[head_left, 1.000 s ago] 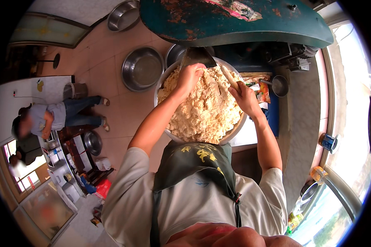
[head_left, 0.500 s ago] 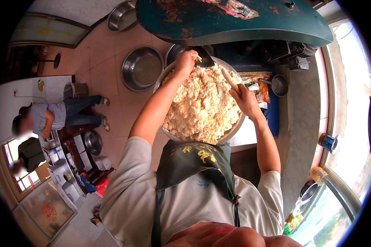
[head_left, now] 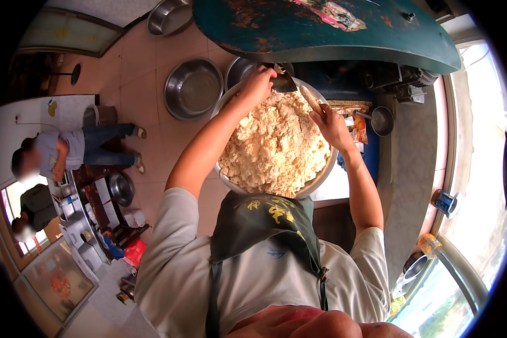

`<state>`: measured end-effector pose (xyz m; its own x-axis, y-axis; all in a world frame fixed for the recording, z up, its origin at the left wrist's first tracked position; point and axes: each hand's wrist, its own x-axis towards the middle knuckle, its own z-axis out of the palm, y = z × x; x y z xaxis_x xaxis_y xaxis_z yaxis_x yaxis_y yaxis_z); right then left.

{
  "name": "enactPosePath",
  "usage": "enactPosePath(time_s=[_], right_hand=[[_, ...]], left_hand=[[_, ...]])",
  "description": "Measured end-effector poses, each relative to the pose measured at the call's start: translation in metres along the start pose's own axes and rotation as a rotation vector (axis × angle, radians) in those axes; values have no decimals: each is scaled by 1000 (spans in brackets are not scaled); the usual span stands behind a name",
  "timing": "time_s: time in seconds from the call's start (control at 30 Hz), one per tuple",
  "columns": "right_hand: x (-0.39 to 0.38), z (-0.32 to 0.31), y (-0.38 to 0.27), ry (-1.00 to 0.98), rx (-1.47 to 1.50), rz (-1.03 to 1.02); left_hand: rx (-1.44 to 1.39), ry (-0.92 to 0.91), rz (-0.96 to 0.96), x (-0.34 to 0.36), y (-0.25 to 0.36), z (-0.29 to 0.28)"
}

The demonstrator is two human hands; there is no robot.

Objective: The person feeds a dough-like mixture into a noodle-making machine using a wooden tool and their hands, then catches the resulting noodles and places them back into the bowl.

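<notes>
The right hand [head_left: 332, 127] and its pale stick [head_left: 310, 100] slide a little farther forward, and the left hand [head_left: 258, 86] is now nearer the far rim than a second ago. One heap of crumbly dough [head_left: 276, 146] fills one big bowl [head_left: 321, 177], below the hands and nearer the body. Both forearms reach ahead, hands apart: the right wraps the stick; the left bends beside a dark piece [head_left: 286, 84], grip impossible to tell. Three metal basins [head_left: 192, 93] sit beyond, left; one saucepan [head_left: 382, 121], right.
</notes>
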<state>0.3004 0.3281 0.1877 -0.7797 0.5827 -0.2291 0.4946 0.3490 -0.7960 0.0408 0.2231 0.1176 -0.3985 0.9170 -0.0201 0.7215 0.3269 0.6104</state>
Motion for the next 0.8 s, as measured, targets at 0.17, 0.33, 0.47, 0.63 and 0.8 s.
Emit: enactPosePath(time_s=[0.17,0.33,0.47,0.63,0.8], right_hand=[[5,-2,6,-35,-13,11],[17,8,6,-43,-30,-45],[36,18,14,-71,-113,-102],[73,34,-15,-163,-90,-154],[96,57,-34,-171,-160,-267]], left_hand=[[-27,-292,-152,-25,11,-6],[-45,-289,-68,-22,1,1],[-49,-223,-76,-28,10,4],[-82,-54,-31,-32,10,10],[-270,31,-52,-36,7,14]])
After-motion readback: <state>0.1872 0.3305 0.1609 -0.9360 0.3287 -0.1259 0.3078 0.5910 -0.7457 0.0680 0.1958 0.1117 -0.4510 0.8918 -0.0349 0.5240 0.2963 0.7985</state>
